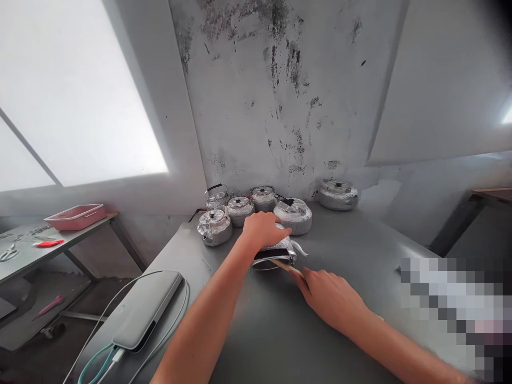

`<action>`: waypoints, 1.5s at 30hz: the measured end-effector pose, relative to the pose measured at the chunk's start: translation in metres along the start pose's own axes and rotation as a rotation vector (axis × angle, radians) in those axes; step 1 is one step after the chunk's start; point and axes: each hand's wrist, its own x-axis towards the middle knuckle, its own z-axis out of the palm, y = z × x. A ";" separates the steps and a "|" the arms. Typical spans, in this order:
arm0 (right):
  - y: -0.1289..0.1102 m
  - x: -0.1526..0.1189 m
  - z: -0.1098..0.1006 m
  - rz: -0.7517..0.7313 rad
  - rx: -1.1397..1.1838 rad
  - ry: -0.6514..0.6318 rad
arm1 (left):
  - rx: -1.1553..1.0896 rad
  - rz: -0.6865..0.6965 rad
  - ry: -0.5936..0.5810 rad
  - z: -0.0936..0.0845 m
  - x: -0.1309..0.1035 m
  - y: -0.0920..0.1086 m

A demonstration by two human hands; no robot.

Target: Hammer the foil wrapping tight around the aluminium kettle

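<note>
A silver metal kettle [282, 245] lies tipped on its side on the grey table, its mouth facing me. Its curved spout [300, 249] points right, and its black-gripped handle [272, 254] crosses near the opening. My left hand [263, 230] is wrapped over the kettle's body from above. In my right hand [330, 296] a thin wooden stick [285, 265] is gripped, its far end reaching to the kettle's mouth. Whatever is at that end is hidden. Right behind my left hand stands another kettle [295, 217] with a black handle grip.
Several more kettles stand along the wall, one [215, 226] at left and one [338, 194] farther right. A grey power bank [148, 309] with cables lies at the table's left edge. On a side table sit a pink basket [80, 217], scissors [8, 253] and a red object [48, 243].
</note>
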 end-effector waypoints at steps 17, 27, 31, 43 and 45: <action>-0.002 0.001 0.001 0.005 0.018 0.021 | -0.004 -0.005 -0.004 -0.003 -0.002 0.002; 0.001 0.000 0.004 0.013 0.034 0.025 | 0.007 -0.008 -0.009 0.000 0.001 -0.001; 0.001 0.000 0.004 0.013 0.034 0.020 | 0.022 -0.006 -0.004 0.000 0.001 -0.001; 0.002 0.001 0.005 0.004 0.054 0.045 | 0.009 -0.013 0.012 -0.003 -0.001 0.001; 0.001 0.001 0.005 0.005 0.058 0.043 | 0.003 -0.011 0.015 -0.002 -0.001 0.000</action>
